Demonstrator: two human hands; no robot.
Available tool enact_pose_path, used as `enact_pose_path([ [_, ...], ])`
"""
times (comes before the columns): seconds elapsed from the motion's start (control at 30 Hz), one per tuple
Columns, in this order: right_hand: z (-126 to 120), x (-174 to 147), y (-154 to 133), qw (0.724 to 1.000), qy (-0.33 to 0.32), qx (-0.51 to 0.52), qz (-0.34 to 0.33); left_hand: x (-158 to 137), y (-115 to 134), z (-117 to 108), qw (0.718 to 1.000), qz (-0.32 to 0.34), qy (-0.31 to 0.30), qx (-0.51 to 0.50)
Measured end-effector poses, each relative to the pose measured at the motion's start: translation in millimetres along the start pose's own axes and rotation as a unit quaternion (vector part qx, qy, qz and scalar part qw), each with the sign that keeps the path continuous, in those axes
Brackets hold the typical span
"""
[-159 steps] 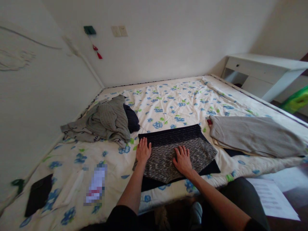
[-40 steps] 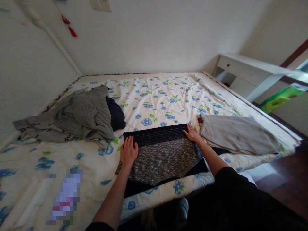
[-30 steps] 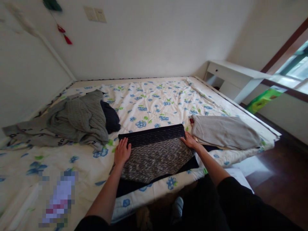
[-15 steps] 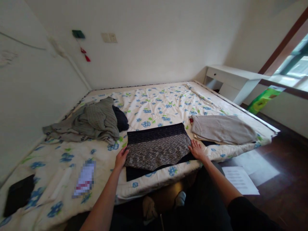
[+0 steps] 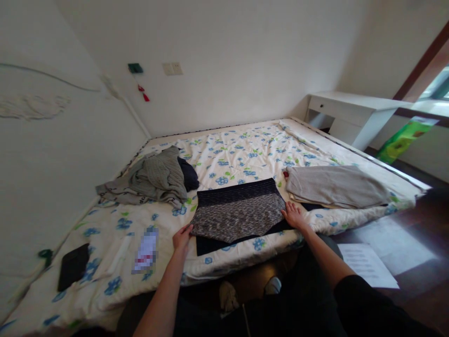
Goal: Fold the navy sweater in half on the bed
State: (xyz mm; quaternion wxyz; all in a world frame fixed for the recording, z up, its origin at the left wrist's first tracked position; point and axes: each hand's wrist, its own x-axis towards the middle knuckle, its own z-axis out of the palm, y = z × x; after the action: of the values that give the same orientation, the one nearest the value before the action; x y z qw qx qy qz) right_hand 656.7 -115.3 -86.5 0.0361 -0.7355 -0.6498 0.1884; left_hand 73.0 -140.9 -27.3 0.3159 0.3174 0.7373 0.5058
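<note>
A folded dark sweater with a speckled grey front and a black band lies near the front edge of the flowered bedspread. My left hand rests at the sweater's near left corner, fingers touching its edge. My right hand lies flat at the sweater's right edge, fingers spread. Neither hand lifts the cloth.
A heap of grey and dark clothes lies at the left. A folded beige sweater lies on a stack at the right. A black case sits at the bed's near left. A white desk stands beyond, paper on the floor.
Both hands slid from the sweater's far corners down its sides toward its near edge. The view pulled back and turned slightly left.
</note>
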Motion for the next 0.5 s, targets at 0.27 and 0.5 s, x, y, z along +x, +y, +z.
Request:
enact_pose_path([
  [0.27,-0.3,0.4,-2.5,1.0,0.0,0.026,0.007,-19.5,7.3,-6.6,0.997,-0.044,-0.038,-0.046],
  [0.5,-37.1,11.5,10.8,0.989,-0.06,0.137,-0.01,-70.2,-15.5,-31.2,0.993,0.033,-0.113,0.02],
])
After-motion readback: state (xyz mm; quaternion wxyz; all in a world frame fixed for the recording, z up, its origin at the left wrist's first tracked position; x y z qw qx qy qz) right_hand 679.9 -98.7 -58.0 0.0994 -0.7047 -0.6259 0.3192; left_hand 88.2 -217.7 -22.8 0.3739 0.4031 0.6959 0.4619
